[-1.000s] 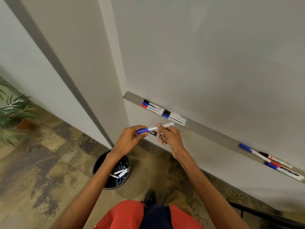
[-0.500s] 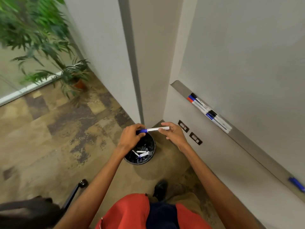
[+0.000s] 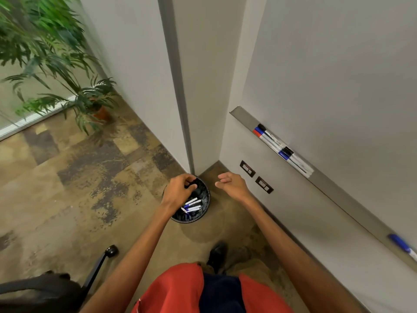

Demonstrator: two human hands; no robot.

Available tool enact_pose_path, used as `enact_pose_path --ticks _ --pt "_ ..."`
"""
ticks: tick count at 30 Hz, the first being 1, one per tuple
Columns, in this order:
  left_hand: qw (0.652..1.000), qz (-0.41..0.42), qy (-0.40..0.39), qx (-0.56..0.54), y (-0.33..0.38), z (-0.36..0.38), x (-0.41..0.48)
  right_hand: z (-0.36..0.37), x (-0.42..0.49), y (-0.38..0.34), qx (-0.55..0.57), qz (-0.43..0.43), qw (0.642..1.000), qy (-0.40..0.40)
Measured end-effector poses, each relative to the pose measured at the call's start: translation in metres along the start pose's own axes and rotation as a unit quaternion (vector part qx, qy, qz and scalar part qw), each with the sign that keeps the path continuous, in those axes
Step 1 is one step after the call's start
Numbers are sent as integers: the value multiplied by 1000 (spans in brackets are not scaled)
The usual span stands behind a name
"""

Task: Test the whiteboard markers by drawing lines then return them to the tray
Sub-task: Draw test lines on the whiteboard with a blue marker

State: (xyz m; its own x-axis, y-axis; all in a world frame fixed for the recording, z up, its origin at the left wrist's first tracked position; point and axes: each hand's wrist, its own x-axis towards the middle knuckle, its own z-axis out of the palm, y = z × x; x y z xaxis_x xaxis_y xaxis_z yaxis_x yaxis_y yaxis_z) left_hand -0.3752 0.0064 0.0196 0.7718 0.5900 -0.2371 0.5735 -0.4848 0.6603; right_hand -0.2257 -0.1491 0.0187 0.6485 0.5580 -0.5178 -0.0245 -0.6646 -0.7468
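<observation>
Black bin (image 3: 203,214) on the floor holds markers (image 3: 191,205); my left hand (image 3: 178,192) hovers over it, loosely curled and empty, right hand (image 3: 232,185) likewise.

top (image 3: 176,290) — red-orange, navy centre panel | forearms (image 3: 140,245) bare | shoe (image 3: 217,251) — black, rounded toe

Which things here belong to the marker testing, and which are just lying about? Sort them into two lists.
Job: whiteboard, tray, markers on the tray, bin holding more markers.
Lying about: potted plant, chair, wall sockets.
</observation>
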Motion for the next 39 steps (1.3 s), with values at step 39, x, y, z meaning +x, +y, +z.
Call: enact_pose_path --ticks 39 --pt "830 468 -243 179 393 398 -65 -334 -202 345 144 158 880 425"
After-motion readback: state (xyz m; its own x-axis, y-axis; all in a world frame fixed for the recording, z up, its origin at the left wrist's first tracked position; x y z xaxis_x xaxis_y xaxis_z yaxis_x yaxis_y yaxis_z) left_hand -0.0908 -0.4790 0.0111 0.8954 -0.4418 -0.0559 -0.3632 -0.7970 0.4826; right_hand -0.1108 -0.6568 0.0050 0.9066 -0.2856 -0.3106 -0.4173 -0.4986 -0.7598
